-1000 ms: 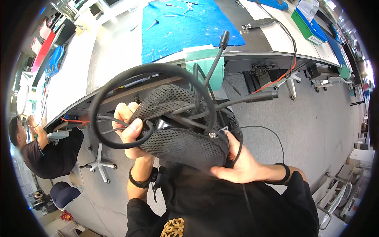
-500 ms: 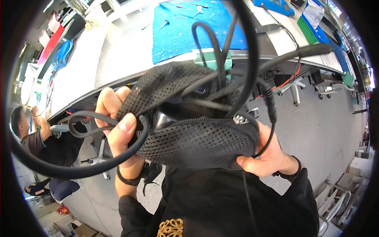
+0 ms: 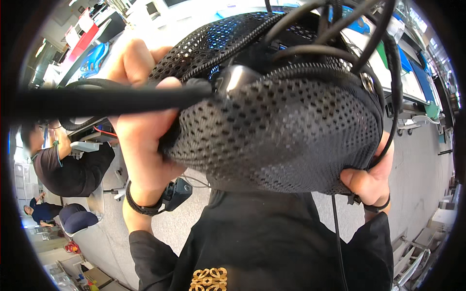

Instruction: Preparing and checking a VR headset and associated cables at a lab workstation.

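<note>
A black mesh pouch (image 3: 281, 131) fills the middle of the view, its zipped mouth spread apart at the top. My left hand (image 3: 138, 131) grips the pouch's left end, fingers at the far side and thumb near the opening. On the lower right corner, my right hand (image 3: 370, 184) is closed, the thumb over the near mesh and the other fingers mostly hidden behind. Several black cables (image 3: 335, 51) loop out of the mouth on the right. A thick, blurred black cable (image 3: 97, 101) crosses in front of my left hand. Inside the opening, a shiny rounded object (image 3: 241, 77) shows partly.
Beyond the pouch runs a white bench, mostly hidden. A blue device (image 3: 94, 59) and a red bin (image 3: 86, 41) stand far left. One person (image 3: 73, 169) sits at the left, another (image 3: 46, 212) farther off. Stacked chairs (image 3: 412, 257) are at lower right.
Both hands have lifted the pouch up and closer to the camera, so it looks larger. It now covers the blue mat and tools on the bench, with blue showing through the mesh.
</note>
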### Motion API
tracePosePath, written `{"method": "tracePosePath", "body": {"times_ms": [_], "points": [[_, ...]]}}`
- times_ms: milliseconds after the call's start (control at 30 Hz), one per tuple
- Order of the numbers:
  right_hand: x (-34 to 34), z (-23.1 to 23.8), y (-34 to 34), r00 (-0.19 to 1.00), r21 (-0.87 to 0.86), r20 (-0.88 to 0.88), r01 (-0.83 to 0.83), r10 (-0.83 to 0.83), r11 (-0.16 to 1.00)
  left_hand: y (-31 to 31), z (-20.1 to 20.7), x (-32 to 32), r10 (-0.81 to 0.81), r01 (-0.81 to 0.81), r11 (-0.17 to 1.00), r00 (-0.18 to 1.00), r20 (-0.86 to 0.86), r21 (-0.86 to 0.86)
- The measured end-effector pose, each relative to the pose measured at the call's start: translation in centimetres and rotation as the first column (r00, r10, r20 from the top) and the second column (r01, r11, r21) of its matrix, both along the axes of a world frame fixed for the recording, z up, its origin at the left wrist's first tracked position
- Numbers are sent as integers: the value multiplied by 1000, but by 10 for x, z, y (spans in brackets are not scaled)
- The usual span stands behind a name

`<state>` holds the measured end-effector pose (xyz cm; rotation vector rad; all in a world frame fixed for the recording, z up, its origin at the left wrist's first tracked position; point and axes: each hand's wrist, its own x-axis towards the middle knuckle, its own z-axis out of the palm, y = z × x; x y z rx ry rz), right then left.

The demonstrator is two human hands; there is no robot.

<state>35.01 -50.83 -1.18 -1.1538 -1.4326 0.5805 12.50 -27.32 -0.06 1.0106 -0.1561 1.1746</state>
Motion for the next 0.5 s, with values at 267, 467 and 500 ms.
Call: {"method": "tracePosePath", "body": {"times_ms": [267, 467, 500], "points": [[-1, 30, -12, 969, -237, -106, 193, -223, 952, -21, 30, 15, 199, -161, 967, 960, -196, 197], [8, 34, -18, 940, -159, -136, 290, -312, 944, -27, 34, 13, 437, -311, 885, 811, -388, 347], [6, 38, -16, 917, -214, -100, 359, -386, 908, -25, 31, 14, 477, -308, 817, 837, -270, 488]]}}
